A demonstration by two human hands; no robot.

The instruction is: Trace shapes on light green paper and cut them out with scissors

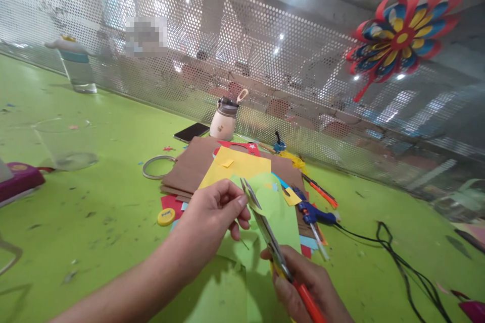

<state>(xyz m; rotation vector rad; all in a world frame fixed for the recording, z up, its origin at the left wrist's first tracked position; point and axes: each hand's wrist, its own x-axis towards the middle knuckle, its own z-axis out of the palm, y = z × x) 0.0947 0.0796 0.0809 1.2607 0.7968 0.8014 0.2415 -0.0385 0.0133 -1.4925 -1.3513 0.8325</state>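
Far left on the green surface (94, 202): purple punch (18, 180), clear bottle (76, 63). Centre: tape ring (157, 166), phone (191, 132), white flask (224, 120), stack of brown, yellow and red paper (235, 164). Left hand (212, 217), grip pinched shut on the green paper (278, 212), which lies just right of it. Right hand (306, 282), grip closed on scissors (273, 239); blades run up-left into the sheet. Right: blue glue gun (312, 212), paper flower (401, 35). No writing legible

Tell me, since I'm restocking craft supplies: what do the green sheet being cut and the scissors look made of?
The green sheet looks like thin matte paper: it bends where the left hand pinches it. The scissors in the right hand seem to have shiny metal blades and glossy orange-red handles, probably plastic.
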